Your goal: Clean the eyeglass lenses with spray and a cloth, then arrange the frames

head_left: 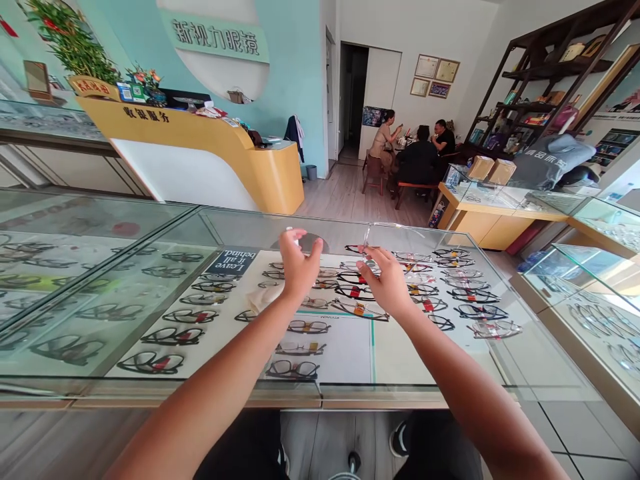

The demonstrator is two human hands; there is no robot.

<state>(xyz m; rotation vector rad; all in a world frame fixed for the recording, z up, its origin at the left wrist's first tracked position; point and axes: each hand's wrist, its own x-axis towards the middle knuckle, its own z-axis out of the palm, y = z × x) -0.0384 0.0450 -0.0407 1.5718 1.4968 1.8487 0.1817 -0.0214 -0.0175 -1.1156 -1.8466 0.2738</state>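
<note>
Both my arms reach out over a glass display case (pixel 500 373). My right hand (pixel 387 283) pinches a thin, clear eyeglass arm (pixel 367 241) between thumb and fingertips, above the case top. My left hand (pixel 299 265) hovers level with it, a hand's width to the left, fingers curled and apart. A small pale tip (pixel 289 230) shows at its index finger; I cannot tell whether it is held. Under the glass lie rows of eyeglass frames (pixel 173 335) on a white tray, and a dark sign card (pixel 233 262).
More glass cases stand at the left (pixel 60 220) and right (pixel 595 300). A yellow reception counter (pixel 260 167) is beyond the case. Three people sit at a table (pixel 417 157) at the back, near dark shelving (pixel 545 73).
</note>
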